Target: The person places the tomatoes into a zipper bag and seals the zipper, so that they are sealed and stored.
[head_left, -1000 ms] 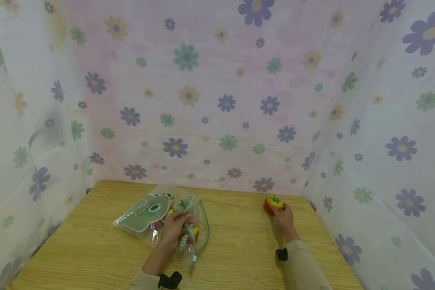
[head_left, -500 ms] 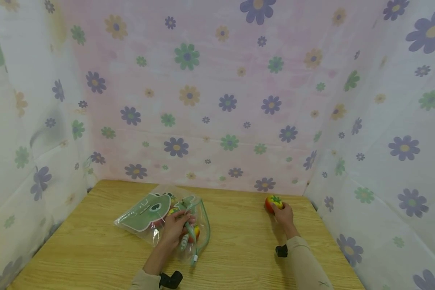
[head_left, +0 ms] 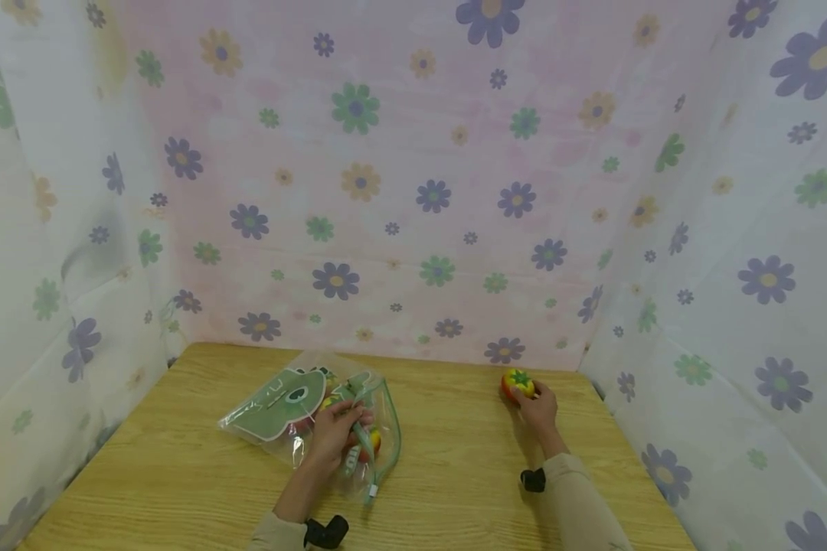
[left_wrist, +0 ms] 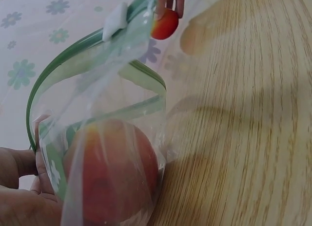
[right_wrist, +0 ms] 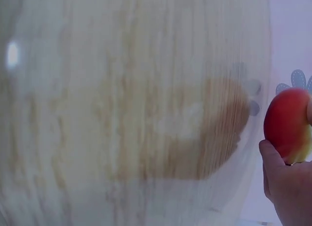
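Observation:
My left hand (head_left: 329, 436) pinches the green zip edge of a clear plastic bag (head_left: 279, 405) with a green cartoon face on it. Through the plastic, several red-and-yellow fruits show; one large fruit (left_wrist: 112, 172) fills the lower part of the left wrist view. The bag's mouth gapes there, with a white zip slider (left_wrist: 115, 21) on its green rim. Far to the right, my right hand (head_left: 540, 412) grips a red-and-yellow tomato (head_left: 517, 384) with a green star-shaped top. In the right wrist view, thumb and fingers hold the tomato (right_wrist: 287, 123) from its side, above the tabletop.
Both hands are over a wood-grain table (head_left: 448, 459). Flower-printed cloth (head_left: 393, 191) hangs behind it and along both sides. A black wrist camera (head_left: 326, 531) sits on the left sleeve's cuff, another camera (head_left: 534, 480) on the right.
The tomato in my right hand has turned a little and shifted slightly left and up, its green top showing more. My left hand and the bag stay almost still.

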A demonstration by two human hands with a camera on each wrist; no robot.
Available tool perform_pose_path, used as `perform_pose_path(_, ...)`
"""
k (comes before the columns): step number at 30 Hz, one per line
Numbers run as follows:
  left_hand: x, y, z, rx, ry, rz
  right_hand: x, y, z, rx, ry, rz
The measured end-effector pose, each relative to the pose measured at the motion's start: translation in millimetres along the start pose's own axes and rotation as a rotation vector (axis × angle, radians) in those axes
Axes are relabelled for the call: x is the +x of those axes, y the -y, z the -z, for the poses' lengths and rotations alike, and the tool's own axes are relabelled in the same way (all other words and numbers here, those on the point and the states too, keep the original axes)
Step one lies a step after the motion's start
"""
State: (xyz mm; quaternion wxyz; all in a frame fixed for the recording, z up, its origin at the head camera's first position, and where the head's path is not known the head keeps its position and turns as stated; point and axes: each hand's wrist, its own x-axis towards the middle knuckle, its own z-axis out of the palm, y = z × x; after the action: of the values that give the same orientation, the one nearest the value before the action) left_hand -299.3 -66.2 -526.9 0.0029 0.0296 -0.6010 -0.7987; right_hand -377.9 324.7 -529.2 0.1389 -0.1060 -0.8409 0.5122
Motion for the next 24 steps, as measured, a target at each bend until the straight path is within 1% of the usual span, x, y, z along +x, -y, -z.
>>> perform_pose_path(5, -0.9, 1.7, 0.1, -0.025, 0.009, 0.0, -1.8, -4, -3, 0.053, -0.034, 0.055)
perform_pose_path(11, -1.1, 0.9, 0.2, 0.013, 0.004, -0.004, -4.4, -4, -6, 0.133, -0.048, 0.099)
perform_pose_path(15, -0.4, 0.6, 0.0, 0.013, -0.002, -0.004, -6.5, -3, -10, 0.138, -0.077, 0.122)
perform_pose_path(20, 0.8, 0.4, -0.7, 0.015, -0.009, 0.003, -11.6, 3, -15, 0.14, -0.133, 0.154)
perform_pose_path(22, 0.9, 0.3, -0.6, 0.02, -0.012, 0.007, -14.2, 6, -17, 0.14, -0.136, 0.167)
perform_pose_path(24, 0.7, 0.4, -0.1, 0.021, -0.012, 0.007, -17.4, 8, -18, 0.139, -0.122, 0.163)
